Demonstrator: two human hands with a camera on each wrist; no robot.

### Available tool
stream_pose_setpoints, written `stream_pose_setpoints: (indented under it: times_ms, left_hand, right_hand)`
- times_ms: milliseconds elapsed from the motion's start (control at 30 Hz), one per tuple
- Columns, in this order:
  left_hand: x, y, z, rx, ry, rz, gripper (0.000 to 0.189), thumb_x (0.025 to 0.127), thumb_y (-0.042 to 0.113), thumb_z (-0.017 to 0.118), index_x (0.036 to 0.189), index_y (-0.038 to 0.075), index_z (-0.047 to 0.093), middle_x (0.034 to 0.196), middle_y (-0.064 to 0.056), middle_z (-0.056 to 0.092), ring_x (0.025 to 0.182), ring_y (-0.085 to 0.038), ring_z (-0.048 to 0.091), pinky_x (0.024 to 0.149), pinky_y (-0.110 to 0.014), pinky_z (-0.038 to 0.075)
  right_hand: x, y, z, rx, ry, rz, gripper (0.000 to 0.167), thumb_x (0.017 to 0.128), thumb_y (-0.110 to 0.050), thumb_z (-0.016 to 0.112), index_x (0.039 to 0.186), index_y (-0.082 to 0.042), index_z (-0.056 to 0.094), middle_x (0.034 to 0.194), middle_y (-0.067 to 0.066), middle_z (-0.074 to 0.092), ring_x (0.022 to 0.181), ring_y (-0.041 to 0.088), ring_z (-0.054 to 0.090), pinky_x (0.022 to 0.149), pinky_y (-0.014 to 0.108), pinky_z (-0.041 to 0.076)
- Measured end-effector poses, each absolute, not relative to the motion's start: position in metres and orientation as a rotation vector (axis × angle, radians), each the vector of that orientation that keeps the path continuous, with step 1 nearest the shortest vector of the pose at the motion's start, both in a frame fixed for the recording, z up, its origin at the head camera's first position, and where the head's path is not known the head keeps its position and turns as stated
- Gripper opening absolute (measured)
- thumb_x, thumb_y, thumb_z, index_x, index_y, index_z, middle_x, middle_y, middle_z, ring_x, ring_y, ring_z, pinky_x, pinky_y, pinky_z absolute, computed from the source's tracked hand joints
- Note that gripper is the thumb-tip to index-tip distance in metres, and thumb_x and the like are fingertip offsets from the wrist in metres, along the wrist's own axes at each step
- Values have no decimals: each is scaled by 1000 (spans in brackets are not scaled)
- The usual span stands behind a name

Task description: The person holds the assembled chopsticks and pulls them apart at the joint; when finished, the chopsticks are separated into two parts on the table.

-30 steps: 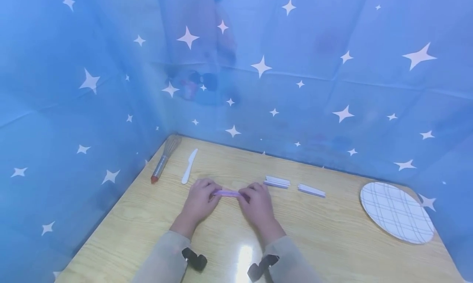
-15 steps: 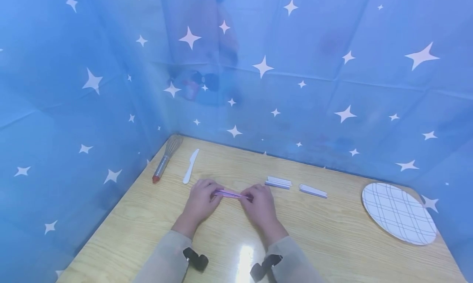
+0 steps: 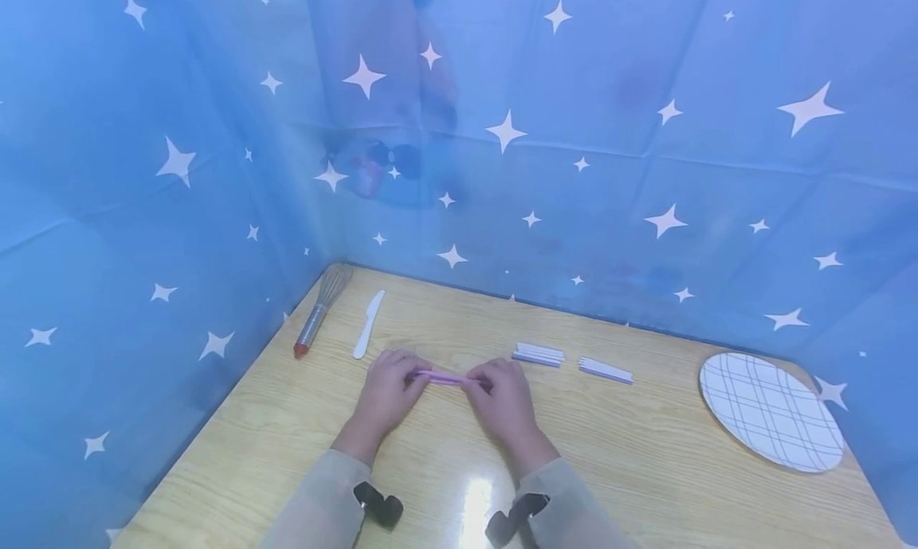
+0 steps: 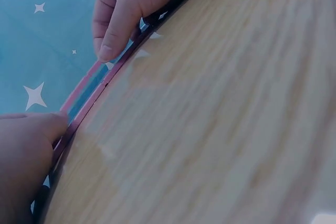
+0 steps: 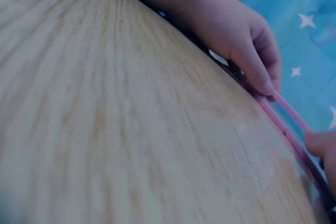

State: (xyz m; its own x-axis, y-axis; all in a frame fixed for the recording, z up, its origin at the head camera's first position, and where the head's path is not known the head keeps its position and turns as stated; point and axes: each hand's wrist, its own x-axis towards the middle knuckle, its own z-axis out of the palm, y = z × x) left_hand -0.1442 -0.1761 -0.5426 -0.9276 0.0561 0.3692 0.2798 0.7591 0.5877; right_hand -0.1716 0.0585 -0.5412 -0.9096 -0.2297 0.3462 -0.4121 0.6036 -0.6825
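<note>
At the far left of the tabletop (image 3: 631, 469) lies a whisk (image 3: 320, 311), wires toward the blue starry curtain (image 3: 617, 95) and red-tipped handle toward the person, with a white knife (image 3: 367, 326) beside it. Next comes the left hand (image 3: 390, 391), pinching one end of a slim pink strip (image 3: 446, 378); the strip spans the gap to the right hand (image 3: 504, 396), which pinches the other end between thumb and fingers. The wrist views show two pink edges with a gap between them, but I cannot tell whether that is one folded piece or two. Uneven pull or a loosened pinch could twist the strip or let an end slip free; a sideways swing of the right hand could scatter the near white bundle (image 3: 538, 354), which lies just beside it. The farther white bundle (image 3: 606, 370) follows, then the one container-like thing, a white plate (image 3: 770, 412), its line-patterned face showing
</note>
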Motion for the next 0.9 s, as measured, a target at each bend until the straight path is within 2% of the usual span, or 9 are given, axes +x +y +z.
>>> stream_pose_setpoints:
  times_ms: [333, 633, 900]
  left_hand:
    - [-146, -175, -545, -256, -2556, -1063, 11, 98, 25, 81, 108, 22, 83, 103, 10, 72, 95, -12, 59, 85, -36, 51]
    - [-146, -176, -543, -235, -2558, -1022, 12, 97, 27, 82, 107, 22, 83, 104, 10, 73, 97, -11, 59, 86, -34, 52]
    - [-142, -175, -542, -318, -2547, -914, 11, 96, 30, 83, 103, 22, 83, 104, 10, 73, 102, -13, 60, 91, -37, 53]
  right_hand:
    - [-169, 62, -539, 540, -2584, 1229, 10, 93, -29, 85, 99, -23, 80, 92, -15, 66, 90, 11, 54, 81, 35, 52]
    - [-171, 64, -540, 667, -2483, 1157, 10, 95, -23, 84, 102, -17, 83, 93, -12, 69, 92, 12, 53, 86, 36, 46]
    - [-170, 69, -539, 682, -2483, 1094, 8, 94, -25, 85, 100, -20, 82, 93, -12, 67, 95, 13, 51, 89, 37, 44]
